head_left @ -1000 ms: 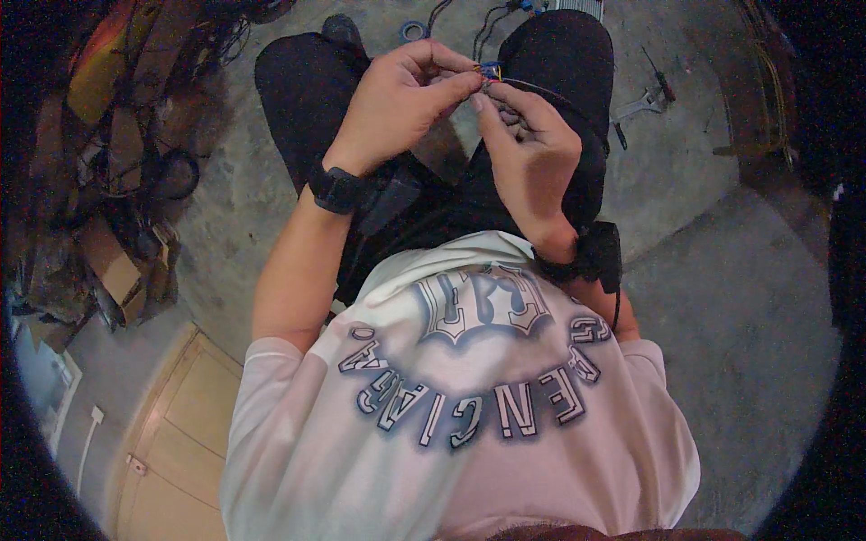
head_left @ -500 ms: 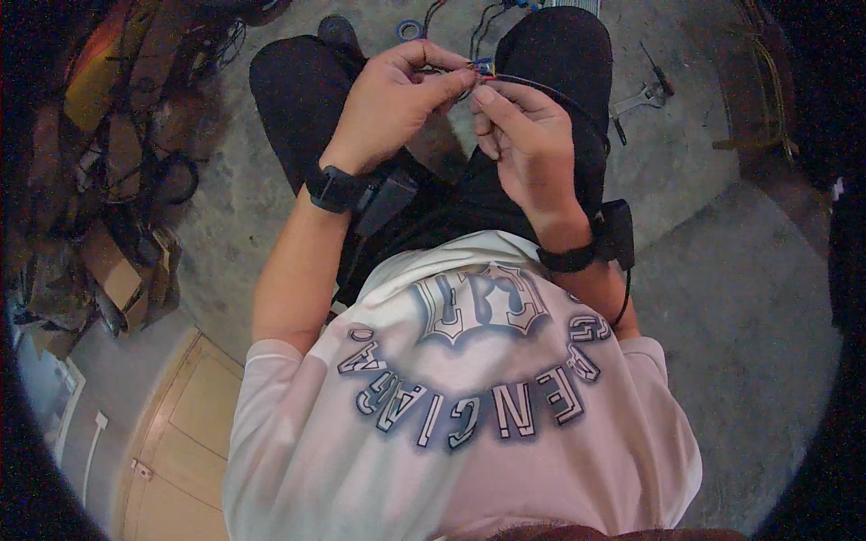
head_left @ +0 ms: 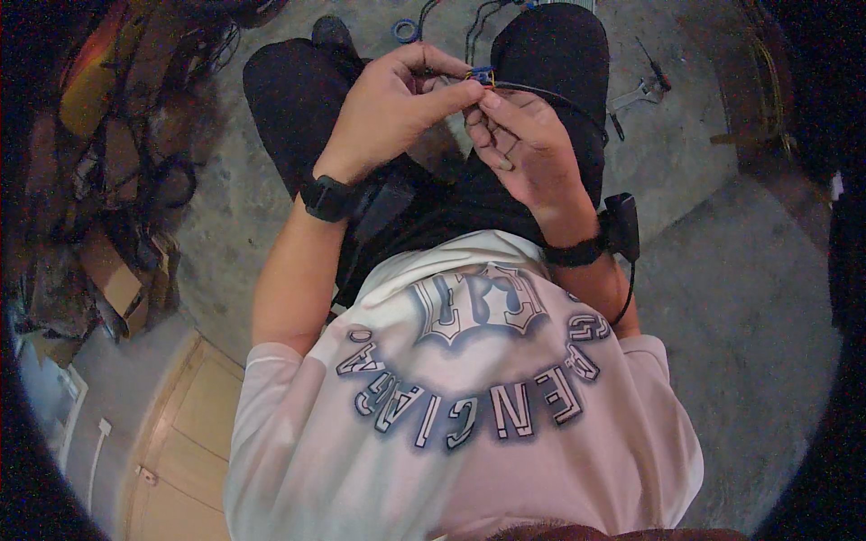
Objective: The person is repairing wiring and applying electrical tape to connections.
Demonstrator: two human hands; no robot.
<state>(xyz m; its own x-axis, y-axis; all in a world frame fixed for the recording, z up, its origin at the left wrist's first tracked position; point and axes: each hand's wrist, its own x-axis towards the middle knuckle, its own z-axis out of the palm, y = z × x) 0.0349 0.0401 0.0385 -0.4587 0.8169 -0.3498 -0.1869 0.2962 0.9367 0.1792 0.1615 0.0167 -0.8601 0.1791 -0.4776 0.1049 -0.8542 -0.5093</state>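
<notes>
Between my knees, my left hand (head_left: 397, 106) and my right hand (head_left: 530, 142) meet over a small bunch of thin coloured wires (head_left: 481, 74), blue and yellow. My left thumb and index finger pinch the bunch from the left. The right thumb presses in at its lower side, close to the left thumb tip, while the other right fingers curl loosely below. A black cable (head_left: 547, 92) runs from the bunch to the right across my right knee. Fingertips hide part of the wires, so I cannot make out how they are joined.
On the concrete floor, a blue tape roll (head_left: 405, 31) lies beyond my left foot, and an adjustable wrench (head_left: 639, 96) and a screwdriver (head_left: 658, 72) lie right of my right knee. More dark cables (head_left: 476, 34) lie ahead. Cardboard boxes (head_left: 112, 270) are piled at the left.
The bunch has turned, with blue wires now on top where red and yellow showed before. My right hand has shifted slightly down, its fingers a little looser.
</notes>
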